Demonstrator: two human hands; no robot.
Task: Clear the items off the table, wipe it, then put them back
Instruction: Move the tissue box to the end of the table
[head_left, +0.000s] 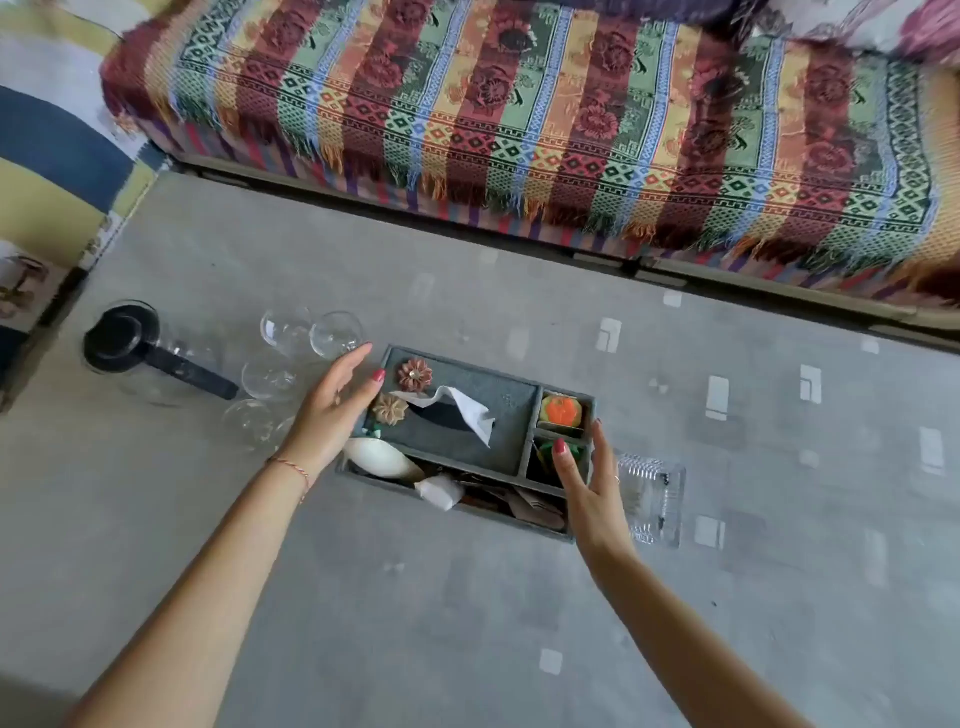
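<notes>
A grey felt organiser box (498, 400) sits on the grey surface. A white tissue sticks out of its top, and its side compartments hold small coloured items. My left hand (332, 410) is open at the box's left end, fingers spread, close to or just touching it. At the right end my right hand (584, 478) is open too, with the thumb over a compartment. Neither hand is closed around the box. Left of the box are several clear glasses (335, 332) and a glass jug with a black lid and handle (140, 353). A clear glass dish (654, 499) lies just right of my right hand.
A sofa with a striped, fringed woven cover (519, 114) runs along the far side. A striped yellow and blue cushion or rug (57, 150) lies at the far left. The grey surface (467, 623) stretches wide in front of the box.
</notes>
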